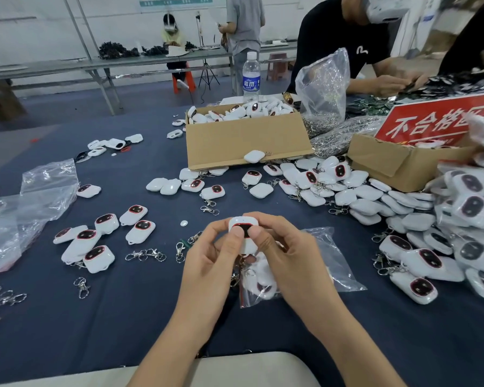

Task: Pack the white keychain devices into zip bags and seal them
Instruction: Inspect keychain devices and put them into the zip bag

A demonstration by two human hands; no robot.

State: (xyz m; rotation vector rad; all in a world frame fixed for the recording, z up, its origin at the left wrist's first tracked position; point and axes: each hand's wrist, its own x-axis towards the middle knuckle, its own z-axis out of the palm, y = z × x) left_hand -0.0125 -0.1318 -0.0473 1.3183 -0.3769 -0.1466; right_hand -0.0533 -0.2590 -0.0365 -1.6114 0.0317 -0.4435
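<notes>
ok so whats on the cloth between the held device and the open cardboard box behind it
In the head view, between the held device and the cardboard box: loose white devices, two metal clasps and a small white disc.

Cardboard box [243,141] behind hands, zip bag [327,263] beneath — bottle [251,76] behind box

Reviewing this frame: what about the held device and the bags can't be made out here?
- Head view: the held white device's lower half and keyring, covered by the left hand and right hand.
- Zip bag under the hands: its seal and contents count, hidden by hands and glare.
- Bagged pile at right: cut off by the frame edge.
</notes>
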